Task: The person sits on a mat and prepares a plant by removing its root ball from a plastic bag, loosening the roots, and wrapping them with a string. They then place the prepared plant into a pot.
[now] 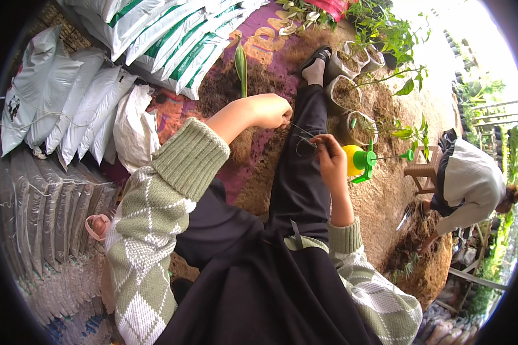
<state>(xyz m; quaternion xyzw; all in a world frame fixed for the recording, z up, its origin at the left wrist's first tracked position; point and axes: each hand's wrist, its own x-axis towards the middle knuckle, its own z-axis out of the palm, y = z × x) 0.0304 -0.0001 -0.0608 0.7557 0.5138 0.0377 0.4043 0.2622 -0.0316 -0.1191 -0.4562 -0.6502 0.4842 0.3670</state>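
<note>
My left hand [273, 111] is raised over the soil with its fingers pinched on one end of a thin strand [300, 127], wire or string. My right hand [331, 156] pinches the same strand lower down, where a loose loop of it hangs. Below my left forearm, a root ball of brown fibre [241, 144] is partly covered. Beyond that forearm a snake plant leaf [241, 64] stands up from dark fibrous matter. Just right of my right hand is a yellow spray bottle [353, 159] with a green pump head.
White and green sacks [172, 47] are stacked at upper left, above bundled plastic bags [47, 207]. Planted grow bags [345, 92] line the right side of my leg. At right a co-worker [470, 185] bends over soil beside a brown plastic stool [423, 170].
</note>
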